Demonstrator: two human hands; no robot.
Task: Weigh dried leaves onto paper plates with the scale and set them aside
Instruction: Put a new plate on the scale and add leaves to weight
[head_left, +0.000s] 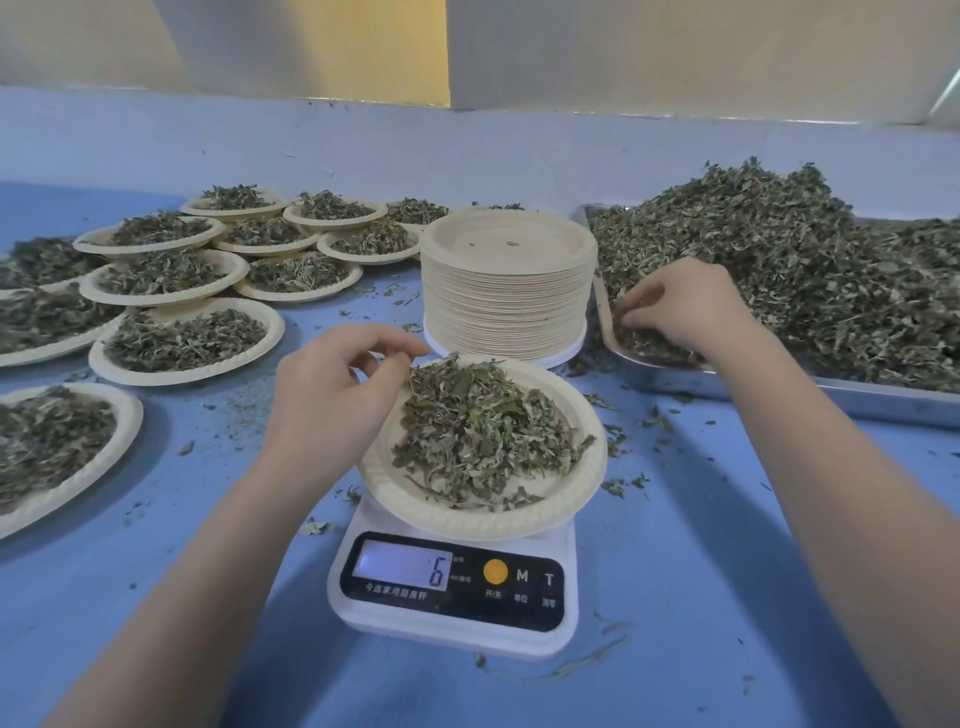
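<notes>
Item: my left hand (332, 384), at 9 o'clock of the paper plate (582, 499), fingers loosely curled, thumb and forefinger nearly meeting over its rim, gripping nothing I can see. Plate, with leaves (483, 431), sits on the scale (457, 597), display reading 6. My right hand (680, 306), at 2 o'clock, fingers bent into the heap in the metal tray (883, 400). Plate stack (506, 291) at 12; filled plates (182, 338) at 10.

Head view, steeply down, near scale (453, 587)
</notes>
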